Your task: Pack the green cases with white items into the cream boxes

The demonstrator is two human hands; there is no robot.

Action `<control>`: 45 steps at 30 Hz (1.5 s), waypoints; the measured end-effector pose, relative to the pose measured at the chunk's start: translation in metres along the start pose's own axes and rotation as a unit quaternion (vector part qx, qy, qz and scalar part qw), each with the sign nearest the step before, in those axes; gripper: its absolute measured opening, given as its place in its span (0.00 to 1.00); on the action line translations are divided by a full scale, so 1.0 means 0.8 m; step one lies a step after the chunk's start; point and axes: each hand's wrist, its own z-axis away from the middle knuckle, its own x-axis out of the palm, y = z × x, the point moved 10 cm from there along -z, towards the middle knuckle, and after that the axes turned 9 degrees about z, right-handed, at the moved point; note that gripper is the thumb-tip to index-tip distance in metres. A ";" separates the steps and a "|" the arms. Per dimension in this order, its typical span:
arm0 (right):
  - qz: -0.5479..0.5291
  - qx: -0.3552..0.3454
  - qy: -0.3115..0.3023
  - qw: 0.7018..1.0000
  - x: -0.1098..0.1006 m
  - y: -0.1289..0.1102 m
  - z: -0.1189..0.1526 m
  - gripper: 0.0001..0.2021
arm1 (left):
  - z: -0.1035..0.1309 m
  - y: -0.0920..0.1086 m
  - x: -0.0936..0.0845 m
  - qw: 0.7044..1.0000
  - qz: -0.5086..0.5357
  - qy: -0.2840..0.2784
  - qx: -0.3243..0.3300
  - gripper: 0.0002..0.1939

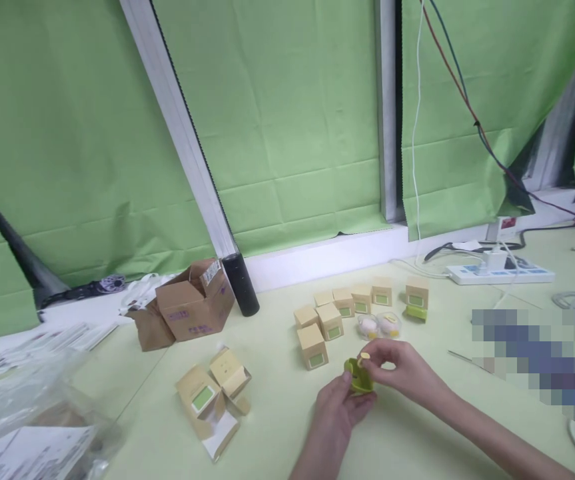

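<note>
My left hand (pixel 336 405) is closed around a small olive-green cup-shaped piece (pixel 362 381), held above the table. Its hollow side faces up. My right hand (pixel 401 369) pinches a small cream-coloured piece (pixel 364 358) at the green piece's upper rim; its exact kind I cannot make out. Just beyond my hands lies a clear plastic pack with two pale round items (pixel 378 325). A second green piece (pixel 415 313) rests in front of a small tan box (pixel 417 293) to the right.
Several small tan boxes (pixel 330 321) stand behind my hands. Opened boxes (pixel 202 400) lie to the left. Farther back are a brown carton (pixel 194 303) and a black cylinder (pixel 240 285). A white power strip (pixel 502 274) sits back right; a thin metal rod (pixel 467 361) lies right.
</note>
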 end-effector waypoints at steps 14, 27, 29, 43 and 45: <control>0.145 -0.014 0.058 0.988 0.010 0.013 0.014 0.10 | 0.010 -0.004 0.012 0.999 -0.032 -0.037 -0.012 0.17; 0.060 -0.001 0.015 0.998 0.008 0.013 0.014 0.10 | 0.009 -0.003 0.005 0.999 -0.049 -0.010 -0.010 0.14; 0.075 0.002 0.021 0.997 0.004 0.009 0.015 0.08 | 0.008 -0.001 0.004 0.998 -0.055 -0.008 -0.003 0.15; 0.125 -0.032 -0.041 0.991 0.008 -0.002 0.021 0.06 | 0.008 -0.004 0.004 0.989 -0.144 -0.019 0.014 0.17; 0.118 -0.023 -0.054 0.991 0.007 0.001 0.021 0.05 | 0.009 -0.005 0.005 0.986 -0.167 -0.025 0.009 0.18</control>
